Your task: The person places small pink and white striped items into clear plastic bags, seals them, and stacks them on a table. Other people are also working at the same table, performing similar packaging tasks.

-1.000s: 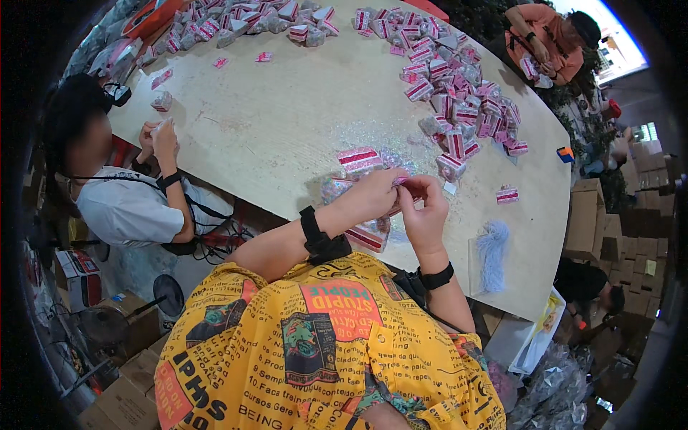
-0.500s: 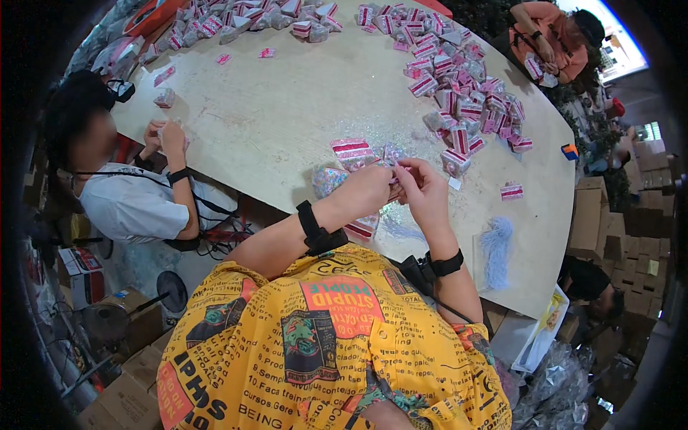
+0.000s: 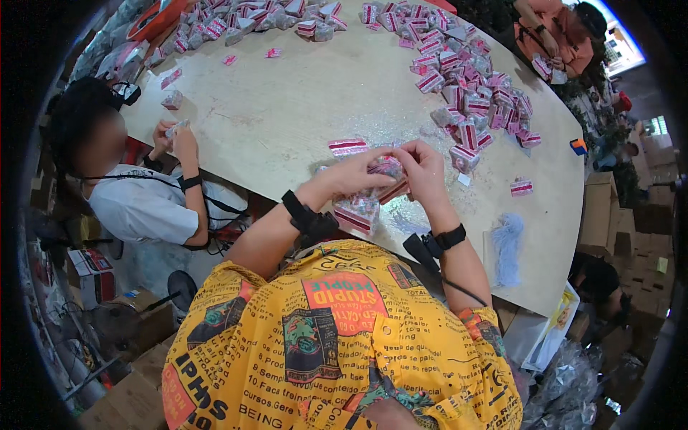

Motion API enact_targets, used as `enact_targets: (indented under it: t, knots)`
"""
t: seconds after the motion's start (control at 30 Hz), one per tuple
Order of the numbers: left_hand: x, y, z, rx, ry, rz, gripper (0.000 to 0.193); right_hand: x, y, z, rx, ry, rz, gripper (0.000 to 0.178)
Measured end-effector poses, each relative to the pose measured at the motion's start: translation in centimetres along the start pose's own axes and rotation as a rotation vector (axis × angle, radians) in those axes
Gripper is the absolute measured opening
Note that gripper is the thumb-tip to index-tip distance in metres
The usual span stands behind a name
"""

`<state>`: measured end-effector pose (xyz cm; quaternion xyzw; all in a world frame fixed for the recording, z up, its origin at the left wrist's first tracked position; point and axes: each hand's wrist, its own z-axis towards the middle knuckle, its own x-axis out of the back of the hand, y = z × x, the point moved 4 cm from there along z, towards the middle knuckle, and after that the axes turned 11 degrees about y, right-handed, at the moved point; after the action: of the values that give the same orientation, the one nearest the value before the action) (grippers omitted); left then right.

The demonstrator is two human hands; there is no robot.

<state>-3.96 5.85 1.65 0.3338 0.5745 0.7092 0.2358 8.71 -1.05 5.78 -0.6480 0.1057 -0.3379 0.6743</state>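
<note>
Close in front of me, my left hand (image 3: 356,174) is wrapped round a small clear packet (image 3: 385,168) with glittery, colourful contents. The fingers of my right hand (image 3: 426,172) pinch that packet's right side, and the two hands almost meet over it. A red-and-white card shows beneath the hands; I cannot tell whether it belongs to this packet. Just beyond my left hand lies a packet with a pink-and-white striped card (image 3: 348,147). Nearer my body, below the left hand, rests another carded packet (image 3: 357,213). My fingertips partly hide the held packet.
A heap of carded packets (image 3: 469,100) covers the table's far right, with more (image 3: 251,18) along the far edge. A bundle of pale blue ties (image 3: 507,247) lies right of my right arm. At left a co-worker's hands (image 3: 179,140) handle a small piece; another person (image 3: 555,43) works far right.
My hands now hold up a clear packet between them, where before they pinched together over something small and hidden. My left hand has opened round it. The whole view has shifted slightly.
</note>
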Motion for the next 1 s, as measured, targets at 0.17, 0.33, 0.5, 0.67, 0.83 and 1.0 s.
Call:
enact_targets:
  t: [0.17,0.33,0.5,0.67,0.83,1.0]
  knots:
    - [2.4,0.0,0.0,0.477,0.025,-0.603,0.022,-2.6,1.2,1.7,0.009,-0.083,0.005,0.018]
    - [3.3,-4.5,0.9,0.522,0.098,-0.597,0.019,-2.8,0.5,2.8,0.039,-0.279,-0.188,0.019]
    - [5.0,-6.4,1.0,0.590,0.262,-0.709,0.018,2.0,1.6,4.0,0.067,-0.504,-0.487,0.019]
    - [7.7,-6.7,0.8,0.590,0.216,-0.232,0.014,1.7,0.7,4.6,0.185,-0.361,-0.492,0.019]
    - [8.8,-1.4,1.3,0.139,0.203,-0.040,0.012,-4.4,0.6,4.3,0.238,-0.337,-0.437,0.017]
    - [7.5,-1.5,1.1,0.418,0.160,-0.509,0.008,-7.2,-0.7,4.1,0.385,-0.245,-0.416,0.015]
